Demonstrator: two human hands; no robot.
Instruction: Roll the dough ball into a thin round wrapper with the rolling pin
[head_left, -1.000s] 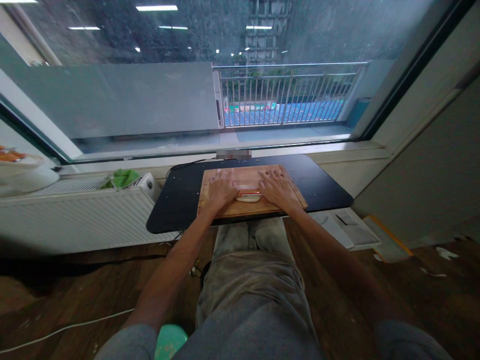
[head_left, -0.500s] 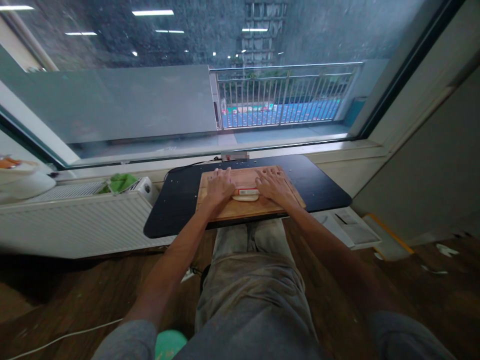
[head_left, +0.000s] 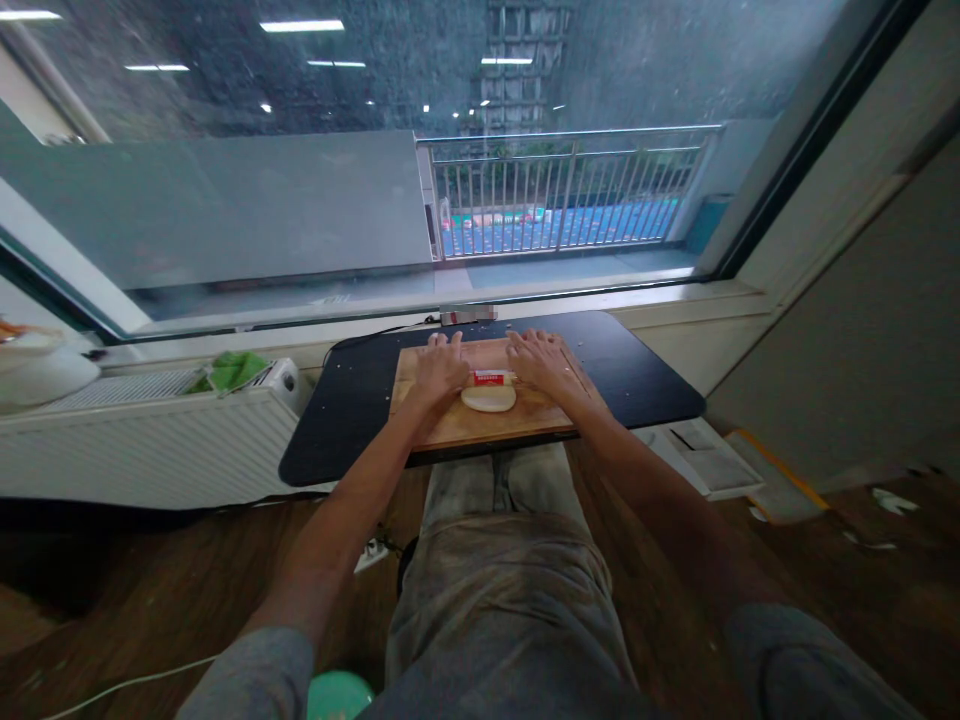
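A rolling pin with a red label lies crosswise on a wooden board. My left hand is closed over its left end, and my right hand holds down the right end. Fingers of both hands reach forward over the pin, and its ends are hidden beneath them. Just on my side of the pin, a pale, flat, rounded piece of dough rests on the board between my wrists. Whether the pin touches the dough's far edge is hard to tell.
The board sits on a black tabletop sprinkled with small white bits, beneath a window. A small box and a cable are at its back edge. To the left stands a white radiator with a green cloth on it.
Both hands have pushed the rolling pin slightly away from me. It has turned, so more of the red label shows. More of the dough is uncovered on the near side.
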